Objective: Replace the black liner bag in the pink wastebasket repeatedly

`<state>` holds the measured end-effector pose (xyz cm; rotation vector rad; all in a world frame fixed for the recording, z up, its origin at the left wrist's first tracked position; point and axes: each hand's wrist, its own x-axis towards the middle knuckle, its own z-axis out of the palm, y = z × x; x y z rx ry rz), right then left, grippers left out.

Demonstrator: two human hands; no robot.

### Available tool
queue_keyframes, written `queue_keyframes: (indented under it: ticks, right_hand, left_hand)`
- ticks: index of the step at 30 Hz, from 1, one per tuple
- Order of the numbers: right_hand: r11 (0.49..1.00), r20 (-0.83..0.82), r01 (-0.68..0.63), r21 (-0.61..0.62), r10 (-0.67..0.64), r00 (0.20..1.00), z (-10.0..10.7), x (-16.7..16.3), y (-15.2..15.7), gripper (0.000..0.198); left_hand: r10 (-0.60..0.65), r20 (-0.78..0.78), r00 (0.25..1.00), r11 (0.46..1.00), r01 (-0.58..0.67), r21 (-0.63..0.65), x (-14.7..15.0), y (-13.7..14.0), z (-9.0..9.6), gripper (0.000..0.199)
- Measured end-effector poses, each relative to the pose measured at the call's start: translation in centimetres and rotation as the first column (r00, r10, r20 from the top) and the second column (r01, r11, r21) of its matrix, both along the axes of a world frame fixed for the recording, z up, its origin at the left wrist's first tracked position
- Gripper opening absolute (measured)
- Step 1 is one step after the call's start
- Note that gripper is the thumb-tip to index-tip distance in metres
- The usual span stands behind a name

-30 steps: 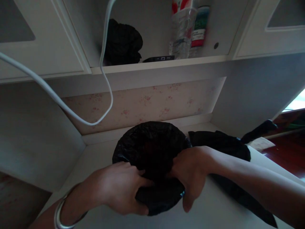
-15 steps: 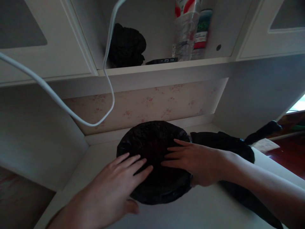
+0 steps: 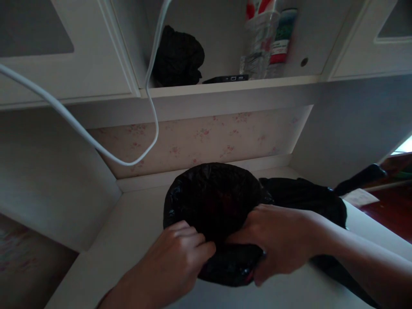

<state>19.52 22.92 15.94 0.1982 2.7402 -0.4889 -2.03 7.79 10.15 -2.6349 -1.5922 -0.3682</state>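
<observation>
A round bin lined with a black plastic bag (image 3: pixel 212 184) stands on the white surface, its mouth facing me. My left hand (image 3: pixel 185 253) is closed at the near left of the rim, fingers curled over the bag's edge. My right hand (image 3: pixel 273 240) grips the near right of the rim, fingers inside the mouth and thumb outside. A small reddish patch of the bin (image 3: pixel 249 276) shows under the bag by my right thumb. The inside is too dark to make out.
Black cloth-like material (image 3: pixel 302 195) with a dark handle-like part (image 3: pixel 360 179) lies at right. A white cable (image 3: pixel 128 163) hangs at left. The shelf above holds a crumpled black bundle (image 3: pixel 180 58), a flat black device (image 3: pixel 225 79), a clear bottle (image 3: pixel 257 47) and a labelled container (image 3: pixel 282 38).
Both hands went from spread fingers over the mouth to closed on the near rim. The near side of the bag is pulled in and folded. The view shifted slightly.
</observation>
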Motion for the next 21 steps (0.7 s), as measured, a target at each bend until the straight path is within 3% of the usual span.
queue_keyframes:
  ticks: [2,5,7,9,12,15,19,21]
  right_hand:
    - [0.999,-0.101,-0.032,-0.034,0.029,0.994,0.1,0.8,0.5,0.065]
    - [0.995,-0.213,-0.097,-0.014,0.092,0.973,-0.4,1.4,1.4,0.081]
    - [0.993,-0.207,-0.114,-0.002,0.111,0.972,-1.0,1.2,1.5,0.079]
    - [0.995,-0.188,-0.095,0.025,0.098,0.977,-1.6,0.6,1.2,0.067]
    - [0.990,-0.125,-0.014,0.140,0.032,0.992,-2.4,-0.7,0.2,0.032]
    - [0.962,-0.065,0.029,0.273,-0.012,0.998,-2.7,-1.4,-0.5,0.018]
    - [0.979,-0.045,0.041,0.201,-0.033,0.998,-2.1,-1.0,-0.4,0.024]
    - [0.993,-0.024,0.052,0.106,-0.049,0.998,-1.5,-0.7,-0.1,0.030]
  left_hand:
    - [0.008,0.006,1.000,0.996,-0.008,-0.084,-2.3,-0.8,1.3,0.023]
    - [0.128,-0.049,0.991,0.991,-0.129,-0.021,-4.5,-2.0,2.4,0.046]
    - [0.146,-0.067,0.987,0.989,-0.144,0.039,-4.1,-2.6,2.6,0.050]
    - [0.088,-0.007,0.996,0.995,-0.087,0.045,-2.2,-2.6,2.2,0.054]
    - [0.049,0.138,0.989,0.990,-0.066,0.120,1.7,-1.6,0.6,0.046]
    - [0.089,0.068,0.994,0.979,-0.100,0.177,3.6,-0.3,-1.3,0.035]
    - [0.037,0.008,0.999,0.996,-0.038,0.078,1.6,0.5,-1.4,0.008]
    - [-0.011,0.026,1.000,1.000,0.012,-0.010,-0.3,0.5,-0.5,0.008]
